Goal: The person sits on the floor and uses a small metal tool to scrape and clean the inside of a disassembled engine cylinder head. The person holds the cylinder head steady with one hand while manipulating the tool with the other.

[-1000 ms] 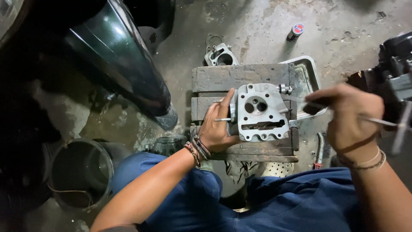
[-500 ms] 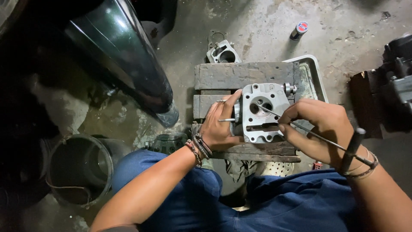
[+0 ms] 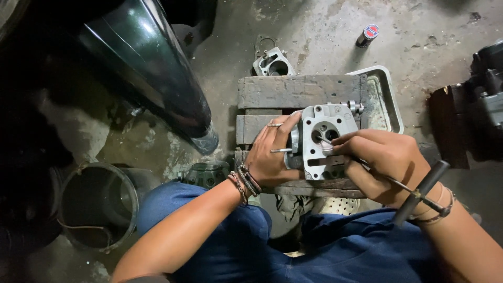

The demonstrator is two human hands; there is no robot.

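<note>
Left hand [image 3: 270,152]: your grip steadies the cylinder head [image 3: 325,139], frame centre.
Right hand [image 3: 385,162]: closed on T-handle tool [image 3: 403,186], tip in port.

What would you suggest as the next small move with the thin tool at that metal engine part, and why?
Probably turn the T-handled tool gently in place. Its tip already sits in the round opening of the grey engine part, the right hand grips the shaft, and the left hand steadies the part on the wooden block.
</note>
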